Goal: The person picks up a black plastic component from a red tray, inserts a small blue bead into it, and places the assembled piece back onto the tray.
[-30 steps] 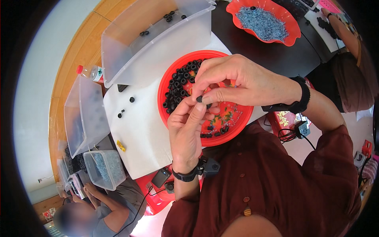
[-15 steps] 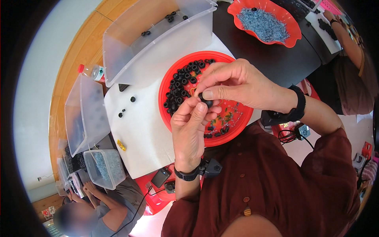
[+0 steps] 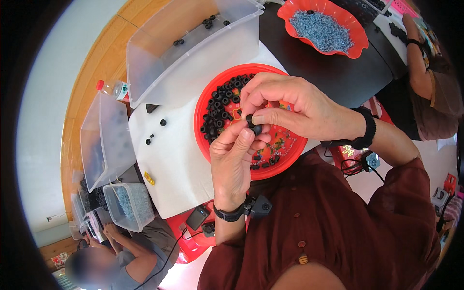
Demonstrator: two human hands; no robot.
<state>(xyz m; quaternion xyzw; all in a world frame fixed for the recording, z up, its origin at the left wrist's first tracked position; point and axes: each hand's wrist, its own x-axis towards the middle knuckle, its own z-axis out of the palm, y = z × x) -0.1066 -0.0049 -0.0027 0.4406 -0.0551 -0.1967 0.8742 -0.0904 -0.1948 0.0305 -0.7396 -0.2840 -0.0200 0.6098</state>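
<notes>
Above a round red tray (image 3: 198, 108), both my hands meet at a rounded black rubber-like piece (image 3: 256, 129). My left hand (image 3: 231, 157) is closed, gripping it between thumb and curled fingers. From the right, my right hand (image 3: 295, 104) pinches at the piece's top, where a smaller black part (image 3: 249, 118) shows beside the thumb. Whether the two parts are joined, I cannot tell. Many black ring-shaped pieces (image 3: 221, 100) with holes lie heaped on the tray's left side. Several small black plugs (image 3: 274, 159) and tiny clear bits are scattered near its lower edge.
A large clear bin (image 3: 188, 63) holding a few black pieces stands behind the tray, with another clear bin (image 3: 106, 137) left of it. Loose black pieces (image 3: 163, 123) and a yellow wrapper (image 3: 149, 178) lie on the white sheet (image 3: 179, 164). A red scalloped bowl (image 3: 357, 46) holds bluish bits.
My right hand has shifted slightly right, and its fingers have lifted a little. The small black part now shows more at the top of the piece. My left hand stays nearly still.
</notes>
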